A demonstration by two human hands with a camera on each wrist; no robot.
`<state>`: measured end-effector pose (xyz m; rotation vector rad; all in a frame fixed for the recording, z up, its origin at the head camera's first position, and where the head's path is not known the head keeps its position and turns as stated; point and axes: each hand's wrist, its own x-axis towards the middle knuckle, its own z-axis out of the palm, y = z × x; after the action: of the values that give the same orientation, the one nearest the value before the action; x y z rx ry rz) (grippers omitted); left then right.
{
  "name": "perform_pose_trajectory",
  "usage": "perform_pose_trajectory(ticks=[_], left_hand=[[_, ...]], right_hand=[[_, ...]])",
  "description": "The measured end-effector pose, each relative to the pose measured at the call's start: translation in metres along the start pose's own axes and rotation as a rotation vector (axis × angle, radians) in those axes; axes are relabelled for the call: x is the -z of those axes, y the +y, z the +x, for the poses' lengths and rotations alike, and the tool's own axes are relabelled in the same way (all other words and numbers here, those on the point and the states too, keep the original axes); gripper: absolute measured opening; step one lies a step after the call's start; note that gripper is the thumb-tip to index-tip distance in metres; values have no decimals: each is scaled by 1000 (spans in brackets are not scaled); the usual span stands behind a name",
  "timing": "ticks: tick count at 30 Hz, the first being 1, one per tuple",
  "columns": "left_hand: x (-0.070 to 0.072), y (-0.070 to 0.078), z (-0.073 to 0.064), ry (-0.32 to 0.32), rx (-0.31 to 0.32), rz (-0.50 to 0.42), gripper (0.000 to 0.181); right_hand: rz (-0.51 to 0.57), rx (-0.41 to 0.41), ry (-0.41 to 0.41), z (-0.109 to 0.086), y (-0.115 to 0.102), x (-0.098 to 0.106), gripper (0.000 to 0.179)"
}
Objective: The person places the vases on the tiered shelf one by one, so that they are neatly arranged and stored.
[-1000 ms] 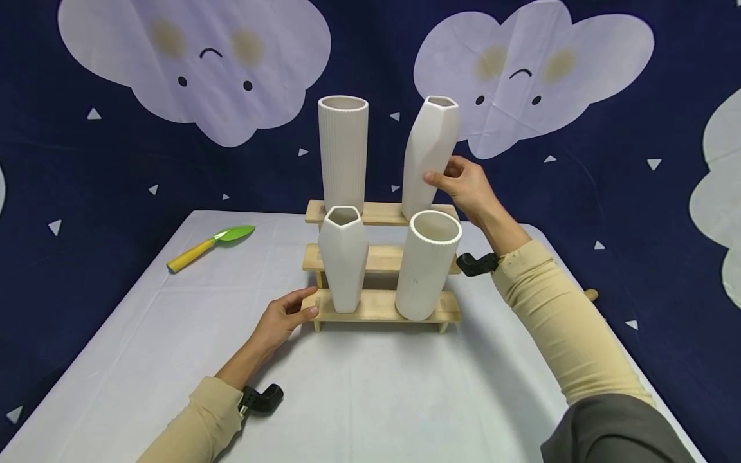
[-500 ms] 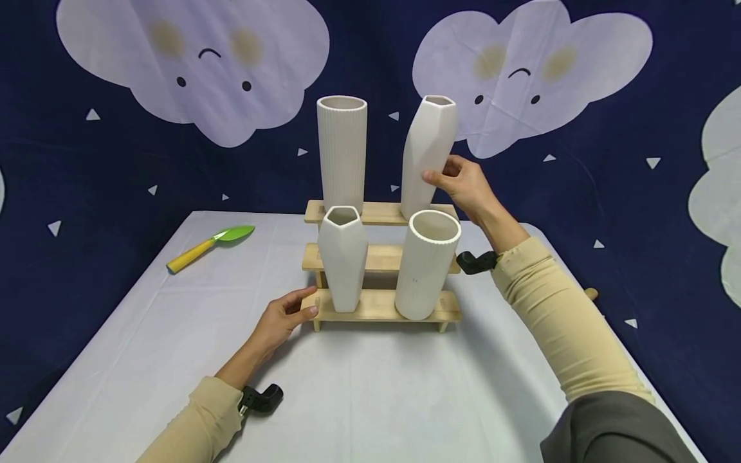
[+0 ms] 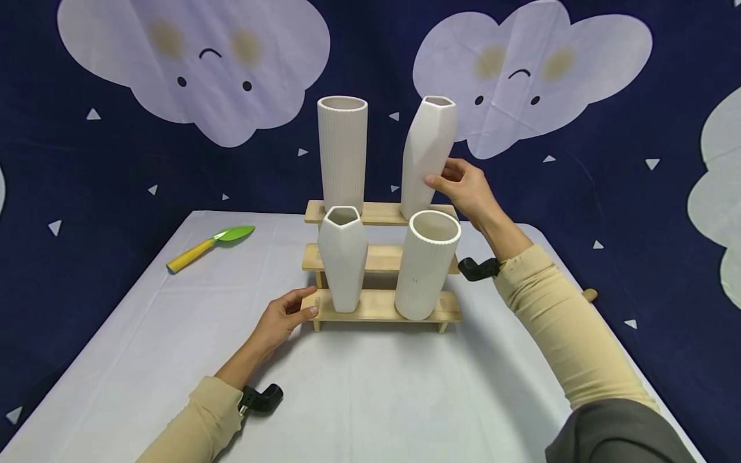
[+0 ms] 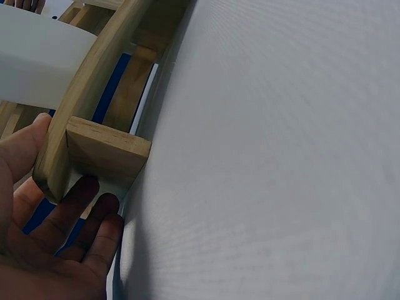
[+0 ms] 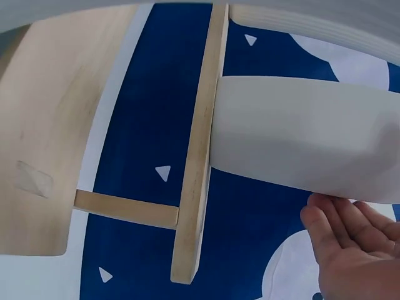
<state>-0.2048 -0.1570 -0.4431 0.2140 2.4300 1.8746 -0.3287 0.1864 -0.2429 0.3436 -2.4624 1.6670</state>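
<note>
A wooden three-step stand (image 3: 382,258) carries several white vases. My right hand (image 3: 467,190) is on the upper right, holding a tall faceted vase (image 3: 425,151) by its lower side, thumb in front and fingers behind. That vase stands on the top step; in the right wrist view its base meets the board and my fingertips (image 5: 322,206) are at its side. With my left hand (image 3: 282,318) I grip the left end of the bottom step. The left wrist view shows the thumb (image 4: 39,128) against the board's edge and the other fingers beneath its end.
A ribbed cylindrical vase (image 3: 343,154) stands at top left. On the bottom step are a faceted vase (image 3: 344,260) and a wider ribbed vase (image 3: 427,270). A green trowel with a yellow handle (image 3: 192,255) lies left on the white tablecloth (image 3: 347,399). Behind hangs a dark blue cloud-print cloth (image 3: 370,38).
My right hand has slid slightly down along the faceted vase. The left hand, the stand and the vases stay where they were.
</note>
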Motion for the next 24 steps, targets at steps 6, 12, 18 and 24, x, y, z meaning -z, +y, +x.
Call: perform_pose_trajectory(ticks=[6,12,18,24], left_hand=[[2,0,-1,5,8,13,53],[5,0,-3,12,-2,39,52],[12,1,-8,44,-23,75,52],[21,1,-13,72,-20,84,53]], right_hand=[[-6,-5,12,-11,3,4,73],[-4,-15,30,-22,9,12,76],[37,8,58,-33,14,18,72],[67,3,82,-46,21,23,69]])
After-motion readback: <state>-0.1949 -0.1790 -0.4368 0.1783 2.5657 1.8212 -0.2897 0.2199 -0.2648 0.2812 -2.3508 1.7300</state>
